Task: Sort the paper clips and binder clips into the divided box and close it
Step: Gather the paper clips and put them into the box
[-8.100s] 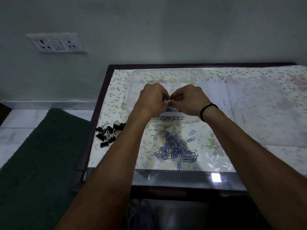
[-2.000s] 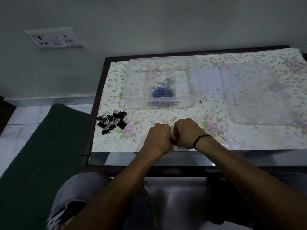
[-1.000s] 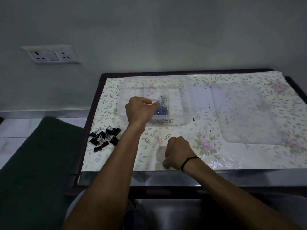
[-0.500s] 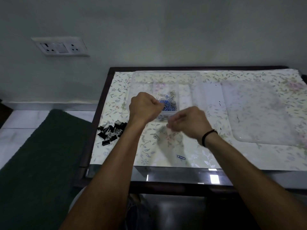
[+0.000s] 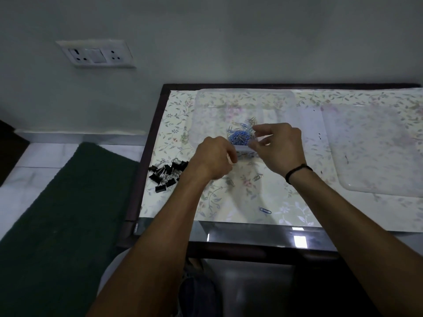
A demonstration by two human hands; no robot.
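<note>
A clear divided box stands at the back of the table, with a heap of blue and silver paper clips in its middle compartment. My right hand hovers over the box's front edge beside that heap, forefinger and thumb apart, nothing visible between them. My left hand is just in front of the box's near-left side with its fingers curled under; no clip shows in it. Black binder clips lie piled near the table's left edge. Loose paper clips lie on the cloth: a silver one and a blue one.
The box's clear lid lies flat on the right of the floral tablecloth. The glass table edge is near me. A green mat covers the floor at left, and a wall socket is above it.
My right hand has risen from the table to the box's middle compartment. My left hand has drawn back from over the box toward the table. The table heap of paper clips is gone.
</note>
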